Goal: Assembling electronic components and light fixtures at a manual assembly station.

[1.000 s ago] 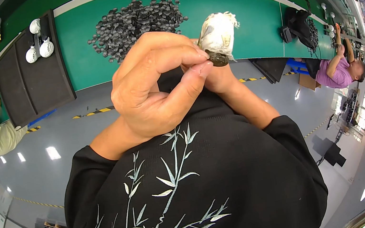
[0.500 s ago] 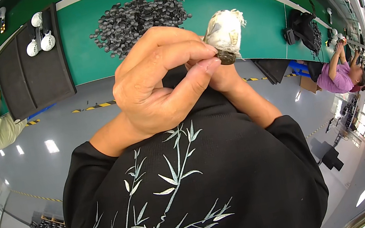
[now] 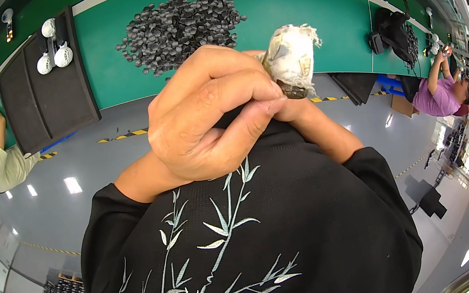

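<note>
White cloth (image 3: 291, 53) touches dark piece (image 3: 294, 90) pinched in left grip (image 3: 202, 118); right grip (image 3: 295, 111) too hidden to tell

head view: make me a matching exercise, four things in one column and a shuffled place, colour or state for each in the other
1 heap
2 dark tray
3 cloth
4 left hand

A white, with frayed edges
B to the left of the heap
C fingers pinched at a small dark piece
D many small parts on the green table

Pairs: 1-D, 2-B, 3-A, 4-C
</note>
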Action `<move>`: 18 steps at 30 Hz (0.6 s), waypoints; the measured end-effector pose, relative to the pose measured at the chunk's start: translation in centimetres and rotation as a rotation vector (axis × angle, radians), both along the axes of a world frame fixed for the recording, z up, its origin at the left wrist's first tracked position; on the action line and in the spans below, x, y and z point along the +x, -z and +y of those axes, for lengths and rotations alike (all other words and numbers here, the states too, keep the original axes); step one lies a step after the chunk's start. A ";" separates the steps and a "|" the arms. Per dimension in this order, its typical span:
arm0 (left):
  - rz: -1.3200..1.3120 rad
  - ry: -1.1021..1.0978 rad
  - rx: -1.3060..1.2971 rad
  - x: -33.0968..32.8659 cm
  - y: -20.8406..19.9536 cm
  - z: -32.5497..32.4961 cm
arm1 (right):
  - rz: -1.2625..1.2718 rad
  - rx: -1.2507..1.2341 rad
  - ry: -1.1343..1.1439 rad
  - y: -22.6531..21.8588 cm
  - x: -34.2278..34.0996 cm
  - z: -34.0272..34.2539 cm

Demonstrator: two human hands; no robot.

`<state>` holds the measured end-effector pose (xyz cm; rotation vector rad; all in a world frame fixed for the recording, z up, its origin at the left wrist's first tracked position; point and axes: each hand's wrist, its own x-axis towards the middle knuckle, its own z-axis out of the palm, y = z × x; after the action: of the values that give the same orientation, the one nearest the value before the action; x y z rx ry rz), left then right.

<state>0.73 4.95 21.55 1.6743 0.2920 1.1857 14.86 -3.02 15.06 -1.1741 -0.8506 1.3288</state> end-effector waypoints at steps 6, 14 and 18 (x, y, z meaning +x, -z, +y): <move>-0.011 0.043 -0.011 0.4 -0.2 -0.2 | -0.063 0.044 -0.071 -0.3 0.6 -0.2; -0.013 0.069 -0.025 0.7 -0.2 -0.2 | -0.144 -0.033 -0.148 -1.3 1.2 -0.3; -0.010 0.073 -0.024 0.7 -0.2 -0.1 | -0.149 -0.020 -0.138 -1.2 1.2 -0.2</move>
<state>1.42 4.84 21.76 1.6435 0.2358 1.1319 16.05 -3.25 16.22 -1.2604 -1.0441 1.3763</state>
